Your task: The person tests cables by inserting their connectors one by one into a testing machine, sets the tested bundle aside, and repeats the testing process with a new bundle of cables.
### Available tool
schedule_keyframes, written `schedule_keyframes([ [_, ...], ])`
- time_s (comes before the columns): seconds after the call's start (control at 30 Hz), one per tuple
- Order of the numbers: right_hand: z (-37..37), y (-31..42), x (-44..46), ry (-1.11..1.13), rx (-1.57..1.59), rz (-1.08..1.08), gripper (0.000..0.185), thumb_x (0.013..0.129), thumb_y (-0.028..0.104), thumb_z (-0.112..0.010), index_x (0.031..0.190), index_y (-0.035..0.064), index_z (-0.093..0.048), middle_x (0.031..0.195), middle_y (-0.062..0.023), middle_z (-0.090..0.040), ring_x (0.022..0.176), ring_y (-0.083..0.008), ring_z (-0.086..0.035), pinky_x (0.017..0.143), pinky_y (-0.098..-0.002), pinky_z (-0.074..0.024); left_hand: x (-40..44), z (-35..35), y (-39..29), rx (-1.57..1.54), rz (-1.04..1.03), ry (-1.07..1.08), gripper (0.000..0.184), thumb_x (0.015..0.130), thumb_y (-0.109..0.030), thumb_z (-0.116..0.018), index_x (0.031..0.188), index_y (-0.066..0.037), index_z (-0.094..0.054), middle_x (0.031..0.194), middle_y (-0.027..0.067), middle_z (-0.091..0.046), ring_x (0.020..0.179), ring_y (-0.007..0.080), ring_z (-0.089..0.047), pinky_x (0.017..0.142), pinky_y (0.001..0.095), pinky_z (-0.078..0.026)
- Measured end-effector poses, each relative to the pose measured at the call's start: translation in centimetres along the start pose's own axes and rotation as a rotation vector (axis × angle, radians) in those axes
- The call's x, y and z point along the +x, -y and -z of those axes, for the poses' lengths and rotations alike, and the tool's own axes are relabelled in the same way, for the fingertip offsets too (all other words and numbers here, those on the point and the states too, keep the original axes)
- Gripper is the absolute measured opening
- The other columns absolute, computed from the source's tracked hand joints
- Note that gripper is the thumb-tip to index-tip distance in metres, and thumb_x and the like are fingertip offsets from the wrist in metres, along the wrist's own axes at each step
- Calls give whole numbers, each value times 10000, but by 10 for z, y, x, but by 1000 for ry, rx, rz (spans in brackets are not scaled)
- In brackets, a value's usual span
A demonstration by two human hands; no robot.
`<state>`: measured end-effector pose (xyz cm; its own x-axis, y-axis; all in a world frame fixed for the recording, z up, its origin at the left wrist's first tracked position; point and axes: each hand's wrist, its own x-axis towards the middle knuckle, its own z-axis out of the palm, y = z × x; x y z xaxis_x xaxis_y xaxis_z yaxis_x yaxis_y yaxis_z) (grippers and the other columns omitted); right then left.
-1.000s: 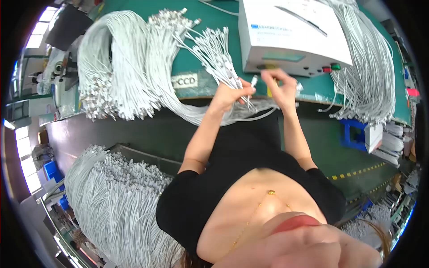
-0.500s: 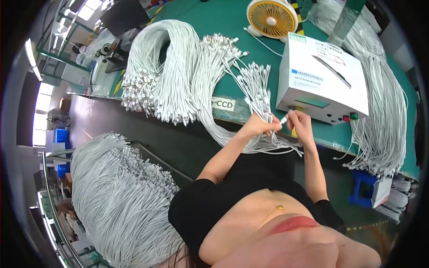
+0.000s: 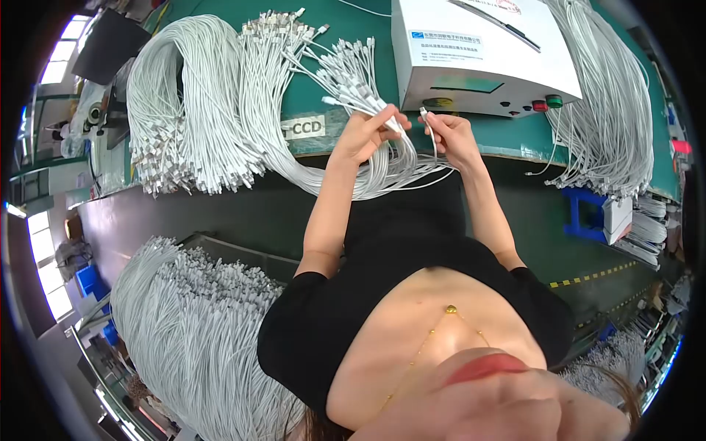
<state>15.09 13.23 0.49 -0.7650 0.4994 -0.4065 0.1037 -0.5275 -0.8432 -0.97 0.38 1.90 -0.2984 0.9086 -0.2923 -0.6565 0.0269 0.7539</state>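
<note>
1. Left hand: fingers wrapped around a bundle of white cables, at the front edge of the counter.
2. Right hand: fingers pinching one cable connector, right of the bundle, near the white box.

You had bright, even light, with windows glaring white beyond the left end of the bench; the floor below its near edge was dimmer. Your left hand and right hand looked crisp, while wide-angle distortion bowed the bench's edges.
</note>
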Motion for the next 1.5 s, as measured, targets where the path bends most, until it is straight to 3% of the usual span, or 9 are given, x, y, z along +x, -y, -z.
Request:
schedule_keyframes([
  [0.1,-9,5,1,-60,-77,38,251,824,183,-640,908,-53,-645,635,-17,-558,502,-38,-445,434,-171,-336,5,5,9,-142,-16,3,302,832,-80,-604,1083,50,-498,974,147,-596,934,271,-606,700,269,-526],
  [0.23,-9,4,4,-51,-66,142,202,837,138,-602,916,-44,-643,654,-11,-576,504,-33,-459,424,-177,-351,5,7,17,0,-7,-76,257,825,-101,-623,1020,31,-520,890,131,-615,826,235,-637,536,209,-500],
  [0.33,-6,-3,7,-172,-8,121,220,827,137,-597,906,-64,-636,668,-27,-580,519,-36,-461,442,-179,-352,5,6,19,5,8,-153,239,823,-136,-637,991,4,-538,747,107,-623,668,193,-643,387,179,-397],
  [0.47,-12,-2,14,-213,70,187,181,786,116,-616,794,-61,-652,620,-47,-568,470,-59,-434,412,-191,-315,2,-3,13,-87,-47,-164,243,818,-140,-640,976,23,-555,809,113,-624,663,202,-645,430,198,-489],
  [0.6,-12,3,15,-217,69,166,161,766,95,-621,766,-63,-650,616,-55,-572,472,-60,-426,410,-194,-309,-2,0,11,35,-29,-135,311,855,-175,-588,1092,6,-498,777,89,-612,659,189,-643,434,196,-483],
  [0.83,-17,3,16,-222,60,152,179,768,107,-615,770,-68,-651,617,-58,-578,478,-57,-437,419,-194,-319,-7,0,9,-50,-35,-143,269,807,-104,-628,1039,8,-550,773,107,-620,625,194,-643,428,214,-506],
  [1.17,-38,13,-11,-182,-133,326,146,768,112,-657,811,-26,-677,582,30,-523,480,-17,-384,429,-183,-266,-15,-28,25,199,-15,4,299,700,36,-695,962,40,-551,829,97,-611,717,189,-641,524,274,-561],
  [1.3,-7,-2,6,-214,-19,154,138,752,95,-661,804,-32,-676,580,12,-524,445,-27,-359,404,-203,-220,-11,-14,32,44,-40,-5,244,730,23,-678,936,39,-548,826,101,-603,735,204,-646,530,255,-553],
  [1.5,-10,3,15,-273,7,197,97,724,66,-651,712,-29,-664,550,8,-492,423,-34,-323,393,-212,-188,-9,-10,22,30,-96,-155,198,806,-49,-624,976,24,-554,810,104,-632,702,174,-648,481,204,-523],
])
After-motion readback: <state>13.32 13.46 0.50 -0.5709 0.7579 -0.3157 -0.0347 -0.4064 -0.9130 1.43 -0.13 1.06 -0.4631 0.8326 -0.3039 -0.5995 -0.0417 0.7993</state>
